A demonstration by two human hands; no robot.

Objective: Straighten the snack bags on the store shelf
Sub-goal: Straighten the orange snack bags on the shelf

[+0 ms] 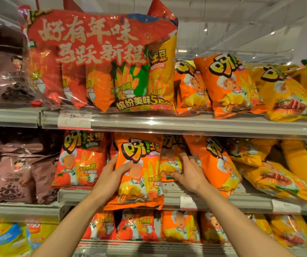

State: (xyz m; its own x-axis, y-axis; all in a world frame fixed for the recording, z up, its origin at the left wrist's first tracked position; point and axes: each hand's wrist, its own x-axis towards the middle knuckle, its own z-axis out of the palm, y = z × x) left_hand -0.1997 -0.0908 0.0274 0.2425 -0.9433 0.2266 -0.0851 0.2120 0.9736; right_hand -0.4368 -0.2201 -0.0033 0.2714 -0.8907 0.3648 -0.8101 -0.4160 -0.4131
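On the middle shelf (214, 198) my left hand (112, 173) grips the left edge of an upright orange snack bag (139, 173) that hangs a little over the shelf's front rail. Behind it stands another orange bag (170, 164), and my right hand (188, 171) is spread on that bag's lower part, fingers pressing it. To the right an orange bag (215, 164) leans left, tilted. A red tomato-flavour bag (80, 160) stands upright to the left.
Yellow bags (278, 175) lie slanted at the right of the middle shelf. Brown bags (13, 175) fill the left. The upper shelf holds a large red multipack (102, 62) and leaning orange bags (228, 86). More bags (149, 225) line the lower shelf.
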